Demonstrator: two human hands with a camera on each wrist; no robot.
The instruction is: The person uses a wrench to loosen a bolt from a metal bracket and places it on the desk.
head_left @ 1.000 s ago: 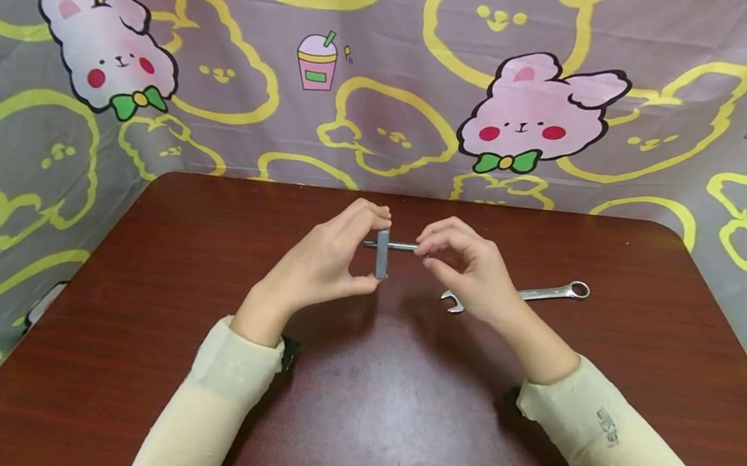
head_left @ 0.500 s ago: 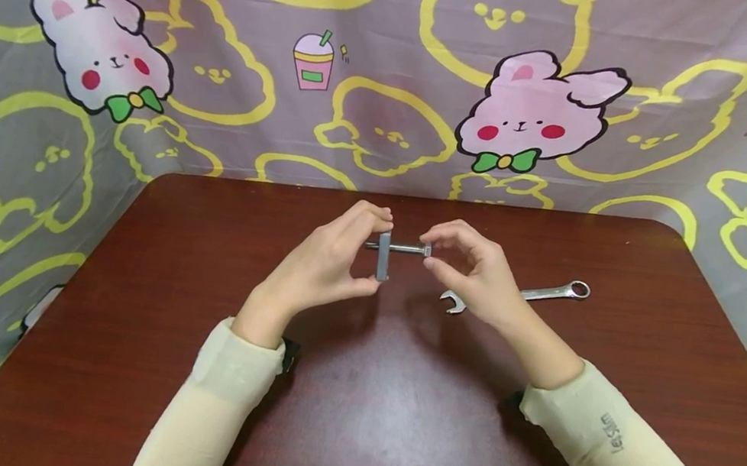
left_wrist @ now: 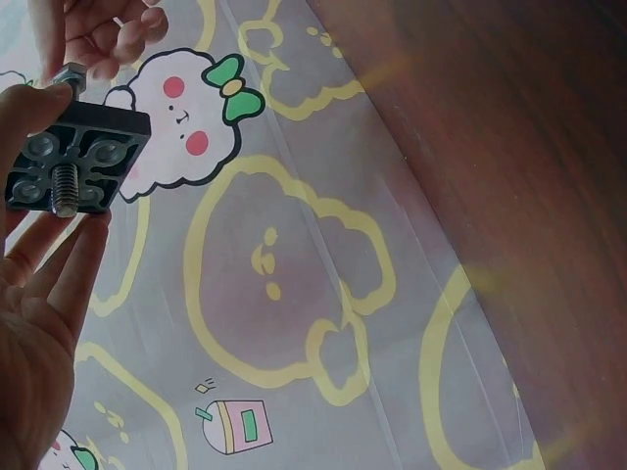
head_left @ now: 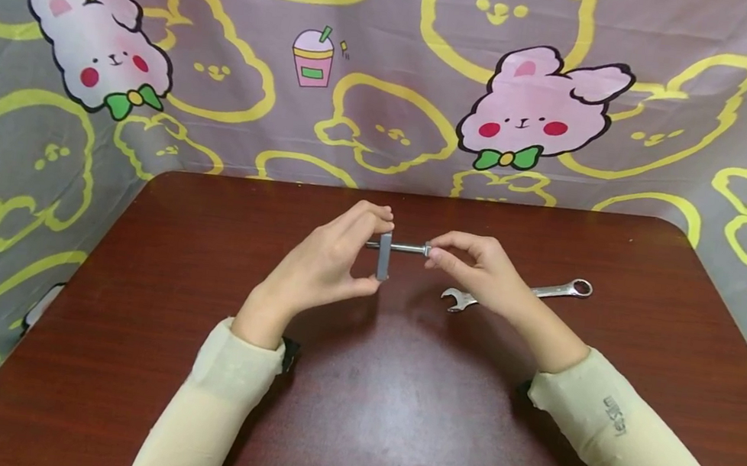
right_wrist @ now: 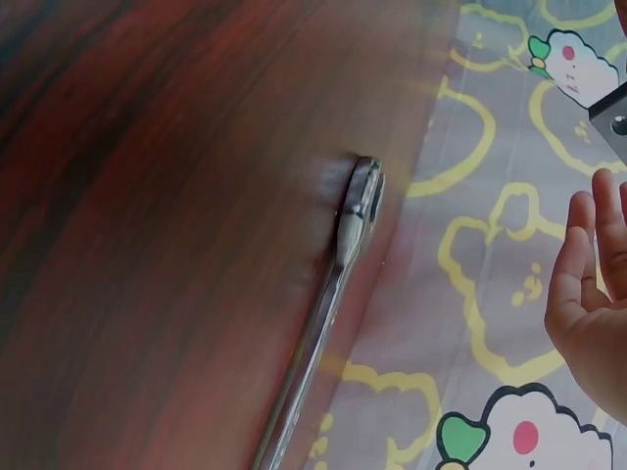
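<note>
Between the fingertips and thumb of my left hand (head_left: pixel 322 254), a grey square plate (head_left: pixel 383 259) is held on edge above the table. A long silver bolt (head_left: pixel 408 248) runs crosswise through the plate. Its threaded end (left_wrist: pixel 65 191) sticks out of the plate's ribbed side in the left wrist view, where round recesses show. At the other end, my right hand (head_left: pixel 489 273) pinches the hexagonal bolt head (left_wrist: pixel 71 74) between thumb and fingers. Beneath that hand lies a silver combination wrench (head_left: pixel 550 291), its middle partly covered in the head view.
The dark red-brown table (head_left: pixel 353 415) has a far edge close beyond the hands. A patterned cloth (head_left: pixel 393 58) with rabbits and yellow outlines hangs behind it and along both sides. In the right wrist view the wrench (right_wrist: pixel 338 264) lies near the work.
My right hand's fingers moved off the bolt head, leaving it bare, then came back and closed on it. The left hand and the plate stayed almost still.
</note>
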